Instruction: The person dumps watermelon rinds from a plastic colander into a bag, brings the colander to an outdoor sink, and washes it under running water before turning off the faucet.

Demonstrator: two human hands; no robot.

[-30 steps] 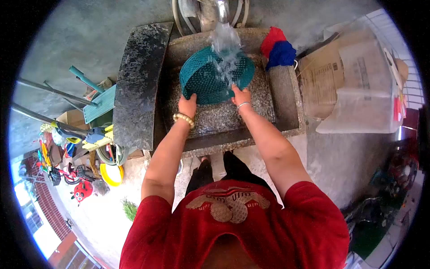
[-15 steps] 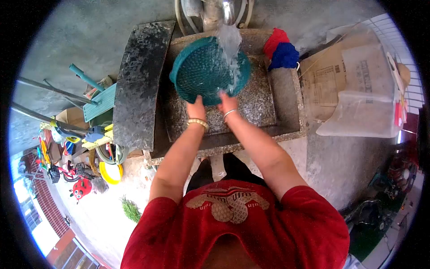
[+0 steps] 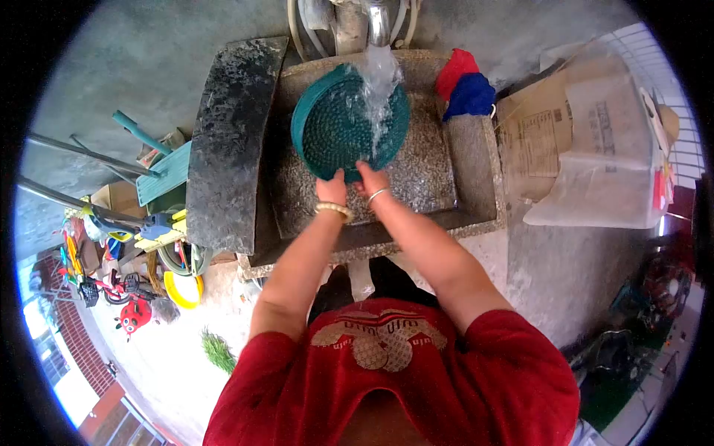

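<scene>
A round teal plastic basket with a patterned, perforated-looking base is tilted inside the stone sink. Water pours from the metal faucet into its right half and splashes. My left hand, with a beaded bracelet at the wrist, grips the near rim. Just to its right, my right hand, wearing a thin bangle, is closed on the same rim with the thumb on the inner side. The fingers under the rim are partly hidden.
A dark stone slab leans along the sink's left side. Red and blue cloths hang on its back right corner. Flattened cardboard and plastic sheeting stand at right. A yellow basin and cut greens are on the floor at left.
The basket has tipped more steeply, its left wall now showing taller, and its near rim has come slightly toward me. Both hands moved with it, still on the rim. Water keeps running.
</scene>
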